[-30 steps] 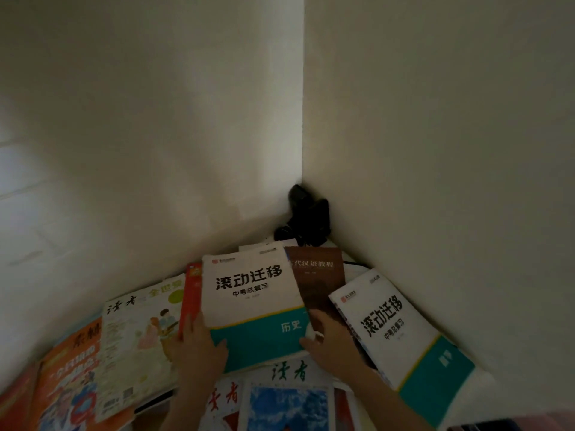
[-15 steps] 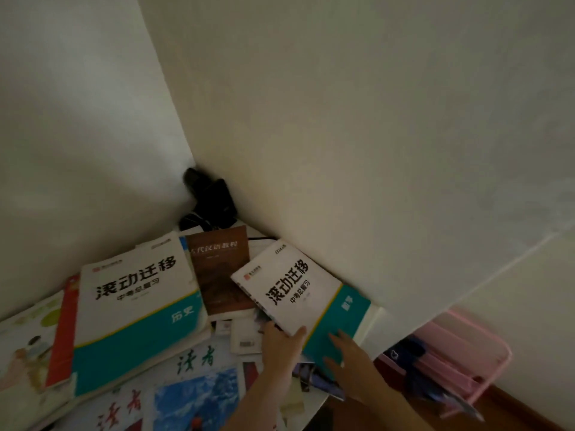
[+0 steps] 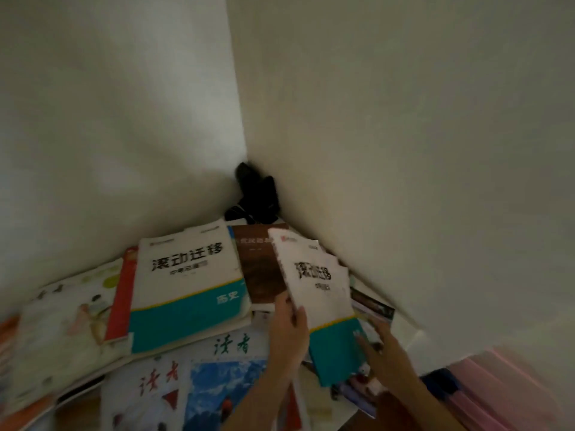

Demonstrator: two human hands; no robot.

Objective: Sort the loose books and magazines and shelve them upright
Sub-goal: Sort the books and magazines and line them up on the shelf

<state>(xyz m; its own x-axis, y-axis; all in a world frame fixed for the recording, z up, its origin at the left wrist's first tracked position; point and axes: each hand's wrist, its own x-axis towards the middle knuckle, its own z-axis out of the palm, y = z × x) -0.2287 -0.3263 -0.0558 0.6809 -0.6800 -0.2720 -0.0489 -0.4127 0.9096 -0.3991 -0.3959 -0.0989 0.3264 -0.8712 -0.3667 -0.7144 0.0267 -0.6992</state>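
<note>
In the lower middle of the frame the left hand (image 3: 287, 329) grips the left edge of a white-and-teal workbook (image 3: 323, 303), thumb on the cover and fingers curled behind it. The book tilts up off the pile, its top edge toward the wall corner, and motion blur smears its title. At the lower right the right hand (image 3: 384, 359) reaches toward the book's teal lower corner with fingers extended and loosely spread; blur makes it impossible to tell whether the fingertips touch the cover or the magazine (image 3: 371, 309) lying beneath it.

Left of the held book lies a brown book (image 3: 258, 265), flat, partly covered by it. Further left, a second white-and-teal workbook (image 3: 186, 281) rests on top of a red-covered book (image 3: 119, 293), which overlaps a pale illustrated magazine (image 3: 68, 321) at the far left. Along the bottom edge lie 2 magazines with calligraphic titles, one red-lettered (image 3: 149, 390) and one with a blue mountain photo (image 3: 224, 377).

A black device (image 3: 256, 194) with a cable sits in the corner where the 2 white walls (image 3: 404, 119) meet. A pink rack (image 3: 510, 387), heavily blurred, shows at the lower right.
</note>
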